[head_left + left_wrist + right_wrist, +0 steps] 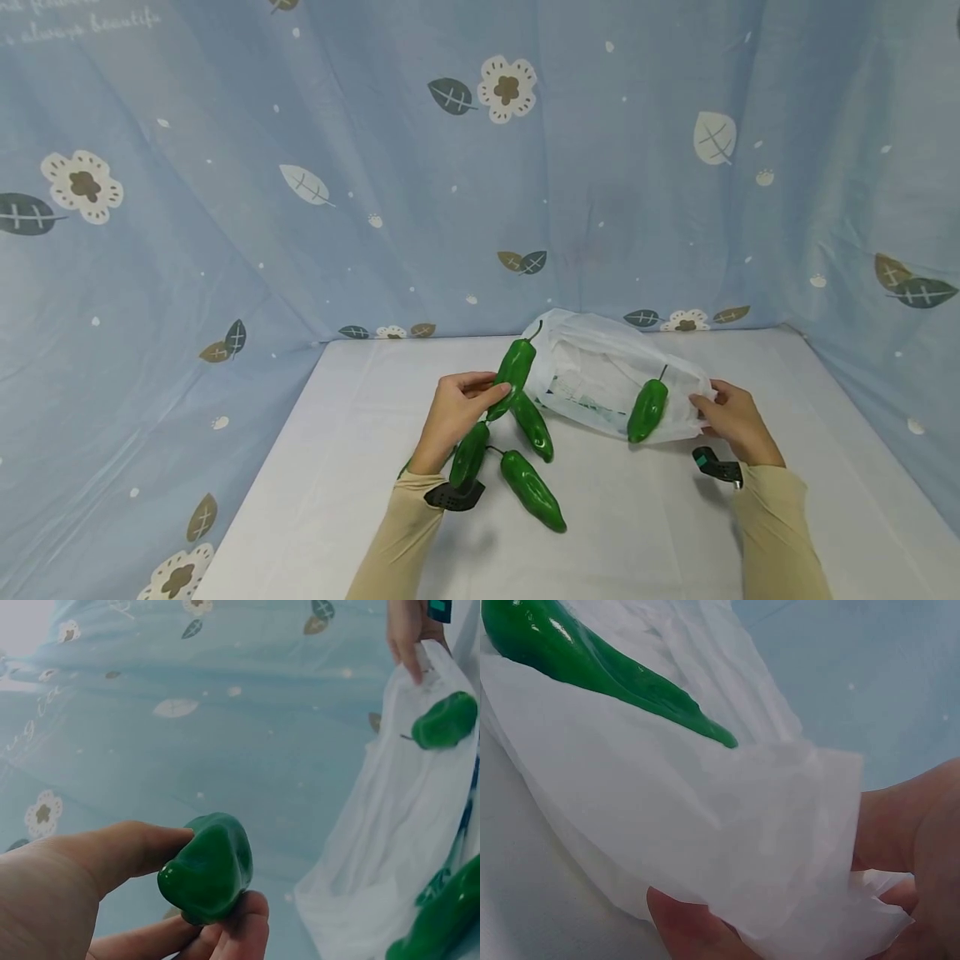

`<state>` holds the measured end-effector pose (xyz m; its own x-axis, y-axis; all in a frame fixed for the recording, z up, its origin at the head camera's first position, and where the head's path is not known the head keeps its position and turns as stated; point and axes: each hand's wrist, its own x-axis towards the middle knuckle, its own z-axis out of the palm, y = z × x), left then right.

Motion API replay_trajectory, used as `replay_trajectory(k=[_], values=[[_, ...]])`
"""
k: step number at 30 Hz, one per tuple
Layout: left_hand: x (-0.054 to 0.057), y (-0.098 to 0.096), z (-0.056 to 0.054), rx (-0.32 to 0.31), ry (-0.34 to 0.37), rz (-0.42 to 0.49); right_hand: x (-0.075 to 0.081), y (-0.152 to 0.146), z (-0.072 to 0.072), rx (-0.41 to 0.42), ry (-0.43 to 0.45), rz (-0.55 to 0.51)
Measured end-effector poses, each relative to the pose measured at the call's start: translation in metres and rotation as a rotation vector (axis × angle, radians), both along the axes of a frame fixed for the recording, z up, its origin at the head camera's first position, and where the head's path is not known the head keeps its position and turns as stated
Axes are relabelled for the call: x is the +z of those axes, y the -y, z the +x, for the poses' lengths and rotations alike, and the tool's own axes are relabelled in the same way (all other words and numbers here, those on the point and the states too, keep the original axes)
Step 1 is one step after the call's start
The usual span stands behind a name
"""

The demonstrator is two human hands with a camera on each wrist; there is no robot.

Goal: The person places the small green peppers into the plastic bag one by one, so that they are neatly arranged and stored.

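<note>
Between thumb and fingers my left hand point(452, 414) holds a long green pepper point(517, 360), raised above the table with its stem up and to the right. In the left wrist view the pepper's rounded tip point(210, 870) faces the camera. My right hand point(741, 423) pinches the right edge of a white plastic bag point(592, 333). Another green pepper point(648, 410) lies on the bag near its front edge, close to that hand. Below my left hand are more peppers: one point(532, 427) beside the bag, one point(469, 454) by the wrist, and one point(534, 492) nearer the front.
White cloth covers the table point(622, 517). A blue curtain point(585, 183) with leaves and flowers hangs behind and along both sides. Black devices are strapped at the left wrist point(454, 497) and right wrist point(717, 465).
</note>
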<state>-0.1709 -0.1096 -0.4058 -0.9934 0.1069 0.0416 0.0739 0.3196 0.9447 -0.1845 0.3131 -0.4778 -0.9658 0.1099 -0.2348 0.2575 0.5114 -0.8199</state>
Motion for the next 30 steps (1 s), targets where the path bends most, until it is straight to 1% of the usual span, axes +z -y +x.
replay_trajectory(k=[4, 8, 17, 23, 30], values=[[0.0, -0.007, -0.002, -0.013, -0.002, 0.007, 0.001, 0.0, -0.001, 0.0, 0.006, 0.003], [0.0, -0.013, -0.004, -0.02, 0.011, 0.004, 0.002, 0.0, -0.001, 0.0, 0.011, 0.006], [0.0, -0.023, -0.01, -0.033, 0.022, 0.008, 0.003, 0.0, -0.002, 0.006, 0.02, 0.006], [-0.003, -0.029, -0.013, -0.048, 0.02, -0.004, 0.0, -0.001, -0.001, 0.01, 0.012, 0.005], [-0.005, -0.037, -0.018, -0.053, 0.02, -0.017, 0.001, 0.0, 0.0, 0.001, 0.009, 0.002]])
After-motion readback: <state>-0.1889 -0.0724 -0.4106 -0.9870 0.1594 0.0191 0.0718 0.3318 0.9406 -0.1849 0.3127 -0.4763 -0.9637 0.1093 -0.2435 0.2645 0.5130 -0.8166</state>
